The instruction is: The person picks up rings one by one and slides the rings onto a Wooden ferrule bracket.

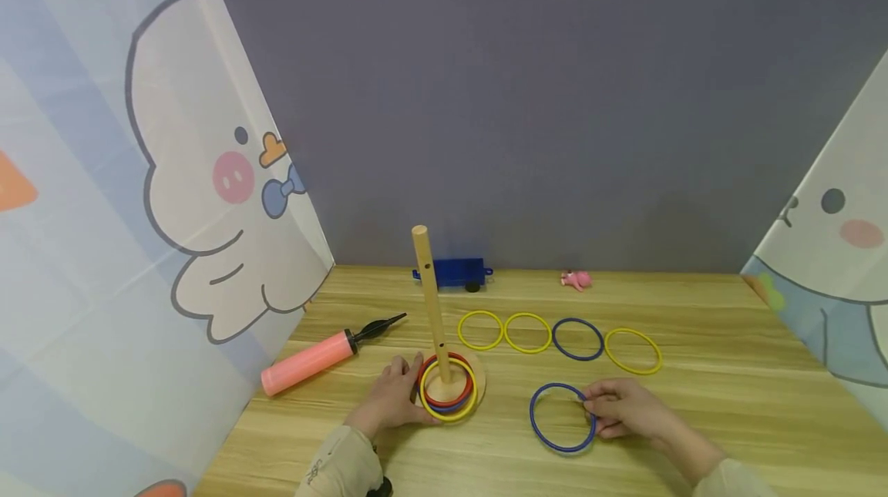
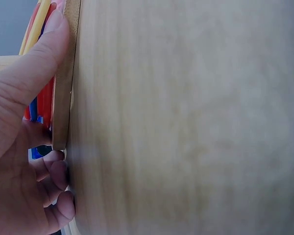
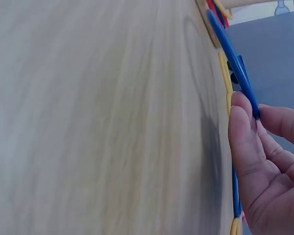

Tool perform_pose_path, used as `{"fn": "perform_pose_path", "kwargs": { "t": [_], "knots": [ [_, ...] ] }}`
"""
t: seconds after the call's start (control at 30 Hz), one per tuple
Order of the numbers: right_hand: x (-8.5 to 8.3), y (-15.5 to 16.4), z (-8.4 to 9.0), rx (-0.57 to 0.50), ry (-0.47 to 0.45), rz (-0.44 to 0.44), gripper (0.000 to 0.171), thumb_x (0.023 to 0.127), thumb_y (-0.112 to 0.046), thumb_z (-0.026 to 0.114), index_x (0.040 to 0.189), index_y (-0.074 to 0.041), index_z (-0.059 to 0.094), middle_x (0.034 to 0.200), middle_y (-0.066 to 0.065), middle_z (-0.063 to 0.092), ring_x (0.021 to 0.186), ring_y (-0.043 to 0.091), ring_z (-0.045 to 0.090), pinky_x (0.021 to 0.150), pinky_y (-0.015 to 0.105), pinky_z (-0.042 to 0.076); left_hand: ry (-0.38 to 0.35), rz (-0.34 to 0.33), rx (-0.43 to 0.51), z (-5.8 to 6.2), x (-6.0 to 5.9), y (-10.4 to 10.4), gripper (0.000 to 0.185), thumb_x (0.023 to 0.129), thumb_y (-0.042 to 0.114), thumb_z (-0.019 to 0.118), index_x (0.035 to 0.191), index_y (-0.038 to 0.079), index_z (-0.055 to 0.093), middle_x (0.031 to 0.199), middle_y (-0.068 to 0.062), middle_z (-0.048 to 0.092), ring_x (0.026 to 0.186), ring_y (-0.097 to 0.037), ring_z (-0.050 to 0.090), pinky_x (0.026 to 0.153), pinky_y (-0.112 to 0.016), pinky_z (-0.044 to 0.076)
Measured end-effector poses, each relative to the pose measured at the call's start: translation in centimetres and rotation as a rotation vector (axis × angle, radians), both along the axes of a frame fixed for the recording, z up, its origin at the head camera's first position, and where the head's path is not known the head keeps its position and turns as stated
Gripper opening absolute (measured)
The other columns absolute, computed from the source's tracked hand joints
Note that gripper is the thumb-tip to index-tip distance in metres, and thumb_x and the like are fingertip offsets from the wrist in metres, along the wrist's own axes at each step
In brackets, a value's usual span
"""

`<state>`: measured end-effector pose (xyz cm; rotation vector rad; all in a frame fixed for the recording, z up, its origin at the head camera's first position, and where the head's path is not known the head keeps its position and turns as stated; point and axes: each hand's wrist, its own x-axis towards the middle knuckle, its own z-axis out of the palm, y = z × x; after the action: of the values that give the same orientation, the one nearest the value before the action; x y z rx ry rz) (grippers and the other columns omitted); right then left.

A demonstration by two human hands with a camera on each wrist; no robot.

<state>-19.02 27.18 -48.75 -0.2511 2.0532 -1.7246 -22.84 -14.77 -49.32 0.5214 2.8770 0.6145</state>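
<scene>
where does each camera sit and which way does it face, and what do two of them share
Head: on the person's head, facing forward and down at the table and pole; left hand, right hand and sleeves show.
Left wrist: worn there, facing the wooden base, picture turned sideways; left thumb and fingers show.
Right wrist: worn there, also sideways, facing the blue ring pinched in the hand; right thumb and fingers show.
Shared: head and right wrist both show that ring.

A pink pump (image 1: 308, 364), blue trailer (image 1: 458, 272) and pink figurine (image 1: 576, 280) rest on the table (image 1: 728, 374).
</scene>
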Motion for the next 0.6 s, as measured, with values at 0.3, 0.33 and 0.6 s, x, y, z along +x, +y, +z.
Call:
{"fn": "perform_pose_path", "kwargs": {
  "t": [0.3, 0.33, 0.6],
  "knots": [
    [0.0, -2.3, 1.1, -0.122, -0.044, 0.041, 0.035, 0.096, -0.007, 0.059, 0.119, 0.017, 0.049, 0.095, 0.013, 0.068, 0.074, 0.017, 0.066, 0.068, 0.031, 0.056, 0.017, 0.000, -0.001, 0.0, 0.0, 0.0, 0.120, 0.062, 0.058, 0.086, 0.152, 0.001, 0.029, 0.098, -0.004, 0.032, 0.085, -0.021, 0.032, 0.070, -0.034, 0.032],
    [0.0, -2.6, 1.3, -0.128, -0.051, 0.043, 0.034, 0.096, -0.007, 0.059, 0.119, 0.016, 0.049, 0.095, 0.013, 0.068, 0.074, 0.017, 0.066, 0.068, 0.031, 0.056, 0.020, 0.000, -0.002, 0.0, 0.0, 0.0, 0.120, 0.062, 0.058, 0.086, 0.152, 0.001, 0.030, 0.098, -0.004, 0.032, 0.085, -0.021, 0.032, 0.070, -0.033, 0.032],
    [0.2, -4.7, 2.2, -0.169, -0.046, 0.087, 0.030, 0.096, -0.007, 0.059, 0.116, 0.013, 0.052, 0.093, 0.015, 0.067, 0.075, 0.019, 0.067, 0.069, 0.031, 0.056, 0.020, 0.000, 0.002, -0.1, 0.1, -0.1, 0.121, 0.062, 0.058, 0.085, 0.153, 0.001, 0.029, 0.098, -0.004, 0.032, 0.084, -0.020, 0.033, 0.070, -0.033, 0.032]
  ]
}}
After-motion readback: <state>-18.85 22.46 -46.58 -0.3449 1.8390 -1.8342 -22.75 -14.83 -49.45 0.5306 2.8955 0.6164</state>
